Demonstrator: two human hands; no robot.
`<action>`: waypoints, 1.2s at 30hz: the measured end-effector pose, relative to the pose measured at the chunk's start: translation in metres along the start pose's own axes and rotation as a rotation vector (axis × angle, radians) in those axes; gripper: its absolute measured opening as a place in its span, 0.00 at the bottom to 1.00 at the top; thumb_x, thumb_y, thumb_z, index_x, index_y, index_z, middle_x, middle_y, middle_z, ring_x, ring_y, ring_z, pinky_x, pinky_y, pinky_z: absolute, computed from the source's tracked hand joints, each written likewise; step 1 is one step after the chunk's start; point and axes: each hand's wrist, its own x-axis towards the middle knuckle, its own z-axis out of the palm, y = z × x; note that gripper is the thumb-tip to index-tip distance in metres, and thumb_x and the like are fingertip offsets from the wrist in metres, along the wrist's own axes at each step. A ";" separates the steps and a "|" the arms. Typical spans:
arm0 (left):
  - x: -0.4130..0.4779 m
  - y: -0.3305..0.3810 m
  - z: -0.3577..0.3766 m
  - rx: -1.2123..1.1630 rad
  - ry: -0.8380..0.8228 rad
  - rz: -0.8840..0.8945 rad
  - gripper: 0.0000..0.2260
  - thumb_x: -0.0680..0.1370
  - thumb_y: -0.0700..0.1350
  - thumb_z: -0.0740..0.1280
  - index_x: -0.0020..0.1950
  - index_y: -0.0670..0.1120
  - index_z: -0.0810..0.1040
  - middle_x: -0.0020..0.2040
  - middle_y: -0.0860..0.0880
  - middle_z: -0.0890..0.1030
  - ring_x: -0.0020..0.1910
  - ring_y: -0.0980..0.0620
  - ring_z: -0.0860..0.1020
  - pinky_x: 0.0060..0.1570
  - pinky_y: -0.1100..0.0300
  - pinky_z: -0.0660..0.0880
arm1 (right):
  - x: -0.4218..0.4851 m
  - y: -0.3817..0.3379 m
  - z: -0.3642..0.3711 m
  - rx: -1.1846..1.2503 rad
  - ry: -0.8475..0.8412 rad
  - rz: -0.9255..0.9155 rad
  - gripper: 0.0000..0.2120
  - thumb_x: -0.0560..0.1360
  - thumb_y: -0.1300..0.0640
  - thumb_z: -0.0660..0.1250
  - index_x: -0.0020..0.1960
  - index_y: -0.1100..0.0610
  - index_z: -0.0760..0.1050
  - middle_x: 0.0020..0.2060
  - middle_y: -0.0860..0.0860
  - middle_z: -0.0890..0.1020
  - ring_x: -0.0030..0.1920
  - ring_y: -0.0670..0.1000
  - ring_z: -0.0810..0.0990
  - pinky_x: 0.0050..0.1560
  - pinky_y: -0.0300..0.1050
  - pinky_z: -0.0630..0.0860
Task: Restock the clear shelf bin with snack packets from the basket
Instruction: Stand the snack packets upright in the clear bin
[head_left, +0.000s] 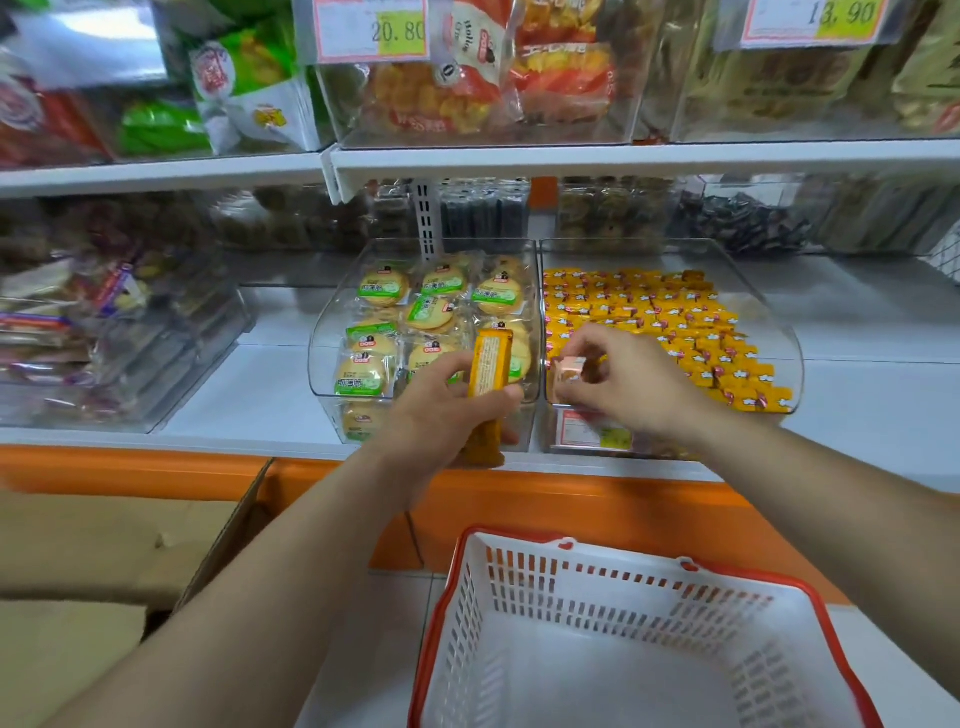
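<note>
My left hand (441, 410) grips a long orange snack packet (488, 366), held upright in front of a clear bin (324, 338) of round green-labelled biscuit packs. My right hand (623, 382) pinches a small pinkish packet (566, 370) over the front edge of the neighbouring clear shelf bin (779, 332). That bin holds several small yellow snack packets (675, 322). The white basket with red rim (597, 649) stands below on the floor, and I see nothing inside it.
An orange shelf front (519, 499) runs between the bins and the basket. Cardboard boxes (104, 545) sit at the lower left. More clear bins of snacks (104, 332) fill the left side and the upper shelf (467, 88). Price tags (371, 28) hang above.
</note>
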 end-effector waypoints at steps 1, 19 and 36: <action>0.000 0.000 0.002 0.011 0.005 0.006 0.13 0.78 0.47 0.74 0.60 0.56 0.76 0.47 0.48 0.87 0.46 0.48 0.87 0.43 0.52 0.84 | -0.001 -0.002 0.000 -0.050 0.001 -0.031 0.08 0.72 0.48 0.74 0.48 0.46 0.78 0.42 0.45 0.83 0.38 0.44 0.80 0.38 0.44 0.79; -0.001 0.011 0.029 0.094 -0.095 0.093 0.19 0.74 0.36 0.76 0.61 0.50 0.79 0.52 0.48 0.87 0.49 0.50 0.86 0.46 0.57 0.84 | -0.034 -0.015 -0.038 0.314 0.038 0.056 0.21 0.77 0.44 0.68 0.69 0.38 0.70 0.54 0.42 0.80 0.50 0.47 0.81 0.50 0.45 0.77; -0.004 0.015 0.059 0.094 -0.092 0.170 0.22 0.66 0.46 0.77 0.58 0.46 0.79 0.52 0.47 0.87 0.49 0.46 0.86 0.46 0.52 0.84 | -0.088 0.001 -0.061 0.939 -0.086 0.223 0.17 0.69 0.71 0.75 0.47 0.50 0.81 0.50 0.48 0.84 0.45 0.51 0.84 0.50 0.51 0.79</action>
